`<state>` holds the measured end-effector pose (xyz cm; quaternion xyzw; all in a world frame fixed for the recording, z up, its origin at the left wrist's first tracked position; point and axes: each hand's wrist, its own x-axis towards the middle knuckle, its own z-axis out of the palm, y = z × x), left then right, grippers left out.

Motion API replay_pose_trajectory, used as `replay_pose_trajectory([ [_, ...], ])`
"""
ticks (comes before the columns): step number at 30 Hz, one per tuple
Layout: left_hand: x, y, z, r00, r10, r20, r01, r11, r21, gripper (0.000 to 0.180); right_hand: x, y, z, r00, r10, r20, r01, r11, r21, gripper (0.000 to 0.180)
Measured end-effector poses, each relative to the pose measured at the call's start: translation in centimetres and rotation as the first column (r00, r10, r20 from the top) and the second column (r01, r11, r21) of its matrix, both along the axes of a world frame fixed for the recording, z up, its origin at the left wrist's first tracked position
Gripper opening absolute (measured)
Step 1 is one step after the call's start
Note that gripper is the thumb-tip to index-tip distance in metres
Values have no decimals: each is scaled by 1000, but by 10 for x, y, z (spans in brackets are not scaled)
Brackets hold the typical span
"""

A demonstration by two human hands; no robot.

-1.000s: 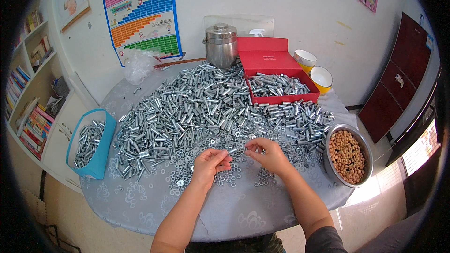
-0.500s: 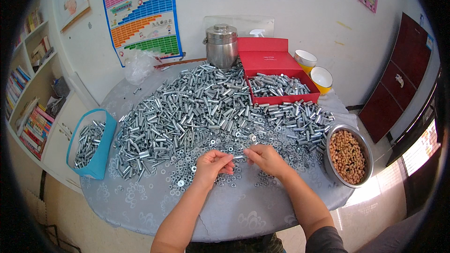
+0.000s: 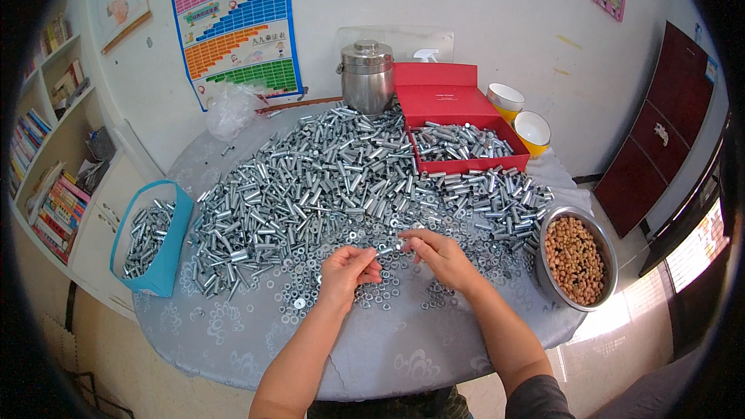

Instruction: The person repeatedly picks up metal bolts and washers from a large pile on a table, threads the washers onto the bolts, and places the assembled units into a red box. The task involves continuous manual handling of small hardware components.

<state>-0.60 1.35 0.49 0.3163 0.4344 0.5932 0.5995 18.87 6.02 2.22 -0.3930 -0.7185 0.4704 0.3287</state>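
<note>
Between thumb and fingers, my left hand (image 3: 347, 275) pinches a small metal bolt (image 3: 386, 250), which points to the right. My right hand (image 3: 442, 257) is at the bolt's far end, thumb and forefinger curled close together; a tiny shiny piece shows there, too small to name. Below and around both hands lie loose washers and nuts (image 3: 380, 292). Beyond them spreads a large heap of metal sleeves and bolts (image 3: 310, 186).
An open red box (image 3: 473, 164) of metal parts stands at the back, beside a steel pot (image 3: 368, 81) and yellow bowls (image 3: 533, 133). At left is a blue basket (image 3: 174, 244) of parts; at right, a metal bowl (image 3: 610, 264) of brown nuts or beans.
My right hand has moved slightly up and its fingers have shifted at the bolt's end. The bolt now tilts upward to the right. My left hand has barely moved.
</note>
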Motion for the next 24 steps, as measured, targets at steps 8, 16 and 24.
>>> replay_pose_trajectory([
  [8, 0, 0, -1, 1000, 2, -6, -2, 1000, 3, 13, -6, -9, 11, 993, 37, -114, -32, 999, 42, 39],
  [16, 1, 1, -2, 1000, -14, -23, 14, 1000, 19, 11, 3, -1, 4, 998, 58, 13, -57, 995, -80, 35],
  [24, 5, 0, -5, 995, -42, -96, 49, 996, 73, 7, -4, -4, 1, 988, 91, -124, -114, 975, -192, 30],
])
